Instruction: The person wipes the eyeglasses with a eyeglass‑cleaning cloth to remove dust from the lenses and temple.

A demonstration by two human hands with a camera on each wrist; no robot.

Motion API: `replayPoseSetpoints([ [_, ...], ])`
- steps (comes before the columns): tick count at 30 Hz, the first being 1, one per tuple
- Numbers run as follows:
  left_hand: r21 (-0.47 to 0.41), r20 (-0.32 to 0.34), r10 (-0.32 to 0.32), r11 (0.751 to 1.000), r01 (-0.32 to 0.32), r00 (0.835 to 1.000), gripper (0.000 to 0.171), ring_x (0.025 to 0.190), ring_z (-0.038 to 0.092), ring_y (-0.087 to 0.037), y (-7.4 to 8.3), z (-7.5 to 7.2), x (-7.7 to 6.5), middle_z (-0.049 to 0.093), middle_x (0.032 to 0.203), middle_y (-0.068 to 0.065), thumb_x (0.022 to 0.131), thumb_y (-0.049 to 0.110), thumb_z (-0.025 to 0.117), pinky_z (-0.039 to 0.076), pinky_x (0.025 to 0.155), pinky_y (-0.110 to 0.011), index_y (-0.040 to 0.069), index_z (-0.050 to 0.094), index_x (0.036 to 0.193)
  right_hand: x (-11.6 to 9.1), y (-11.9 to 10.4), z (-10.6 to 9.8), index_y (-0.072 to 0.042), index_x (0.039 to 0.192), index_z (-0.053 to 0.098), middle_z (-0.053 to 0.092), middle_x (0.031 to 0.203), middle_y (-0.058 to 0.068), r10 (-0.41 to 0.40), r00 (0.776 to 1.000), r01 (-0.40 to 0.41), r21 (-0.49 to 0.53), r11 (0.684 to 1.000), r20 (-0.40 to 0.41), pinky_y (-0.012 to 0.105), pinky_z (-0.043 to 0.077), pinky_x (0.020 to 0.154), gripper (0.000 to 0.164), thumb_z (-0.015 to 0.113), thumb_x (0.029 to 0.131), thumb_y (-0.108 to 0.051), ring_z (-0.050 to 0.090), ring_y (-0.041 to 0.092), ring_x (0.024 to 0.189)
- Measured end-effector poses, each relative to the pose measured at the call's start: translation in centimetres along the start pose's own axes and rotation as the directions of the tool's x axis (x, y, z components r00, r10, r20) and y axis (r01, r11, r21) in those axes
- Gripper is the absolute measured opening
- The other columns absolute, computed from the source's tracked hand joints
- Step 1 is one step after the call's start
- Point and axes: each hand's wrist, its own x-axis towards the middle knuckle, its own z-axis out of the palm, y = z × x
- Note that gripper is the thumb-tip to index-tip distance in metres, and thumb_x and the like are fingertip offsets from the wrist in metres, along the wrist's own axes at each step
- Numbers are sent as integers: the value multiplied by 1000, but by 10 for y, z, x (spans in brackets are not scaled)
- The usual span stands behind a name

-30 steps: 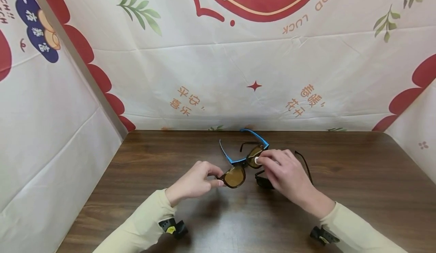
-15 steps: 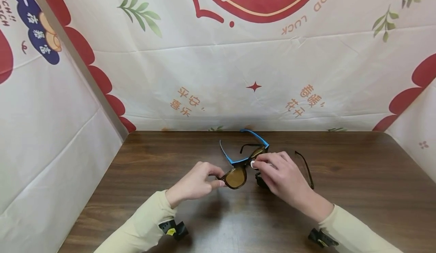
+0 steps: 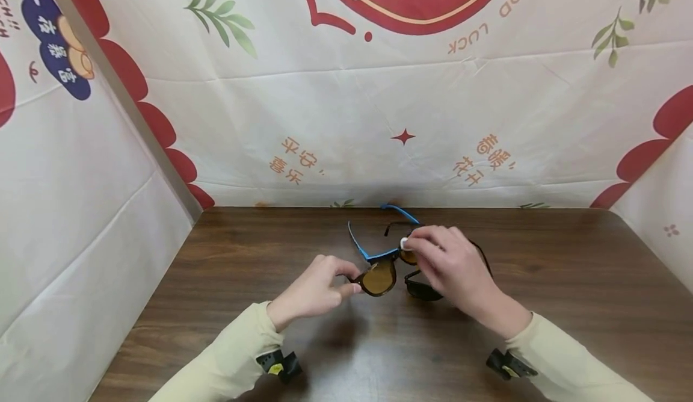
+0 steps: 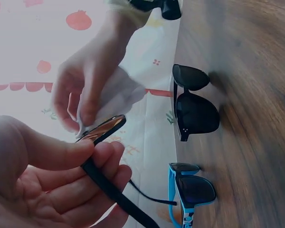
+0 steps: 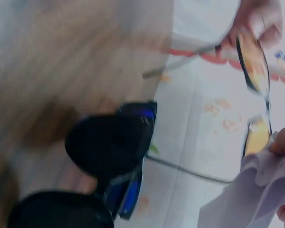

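Note:
Raised over the table is a pair of dark-framed sunglasses with amber lenses. My left hand pinches it between thumb and fingers at one outer corner, near the hinge. A white cloth is pinched in my right hand, at the other lens. From the head view most of the cloth is hidden behind that hand, which also covers part of the lens. In the left wrist view, the cloth hangs loosely from the fingers just past the near lens.
Behind the held pair, blue-armed sunglasses stand on the brown table. Black sunglasses lie beneath the right hand, partly covered by it. A printed white cloth backdrop rises along the table's far edge.
The right hand with the cloth shifts left and down toward the bridge, then back up over the far lens. The sunglasses turn slightly, while the left hand keeps its hold.

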Motion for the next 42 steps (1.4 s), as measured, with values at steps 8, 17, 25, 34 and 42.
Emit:
replayPoseSetpoints([
  [8, -30, -14, -45, 999, 45, 999, 8, 76, 55, -6, -4, -8, 5, 68, 79, 2, 87, 1, 65, 48, 74, -31, 5, 70, 82, -11, 8, 1, -4, 97, 69, 64, 98, 11, 25, 1000, -25, -36, 999, 1, 38, 42, 59, 30, 43, 100, -18, 62, 25, 80],
  [17, -23, 13, -16, 1000, 16, 1000, 10, 71, 52, -3, -2, -3, 2, 67, 76, 5, 88, 2, 65, 45, 68, -26, 6, 71, 81, 2, 9, -1, -4, 98, 70, 64, 97, 11, 59, 998, -58, -40, 998, 6, 39, 43, 60, 33, 43, 103, -22, 61, 26, 82],
  [25, -12, -54, -27, 1000, 26, 998, 8, 76, 57, -5, -4, -9, 2, 66, 78, 7, 87, 3, 65, 51, 76, -37, 5, 71, 83, -6, 2, 1, -5, 95, 69, 64, 96, 9, -5, 1000, 5, -42, 999, 1, 38, 42, 61, 37, 40, 104, -25, 62, 24, 80],
  [34, 115, -217, -15, 993, 41, 976, 7, 56, 44, -4, -10, -19, -1, 56, 68, 6, 90, 3, 65, 38, 52, -23, 5, 67, 84, -22, 13, -13, -7, 95, 70, 64, 94, 9, 132, 991, -132, -82, 988, 0, 37, 38, 63, 29, 45, 99, -23, 63, 24, 78],
  [42, 204, -380, 30, 977, 52, 925, 14, 77, 64, -20, -14, -27, 2, 64, 82, -6, 93, -8, 55, 47, 65, -30, 2, 59, 85, -25, 1, -6, -8, 94, 70, 64, 93, 6, 118, 993, -118, -62, 991, -2, 35, 37, 63, 34, 40, 101, -23, 62, 21, 75],
])
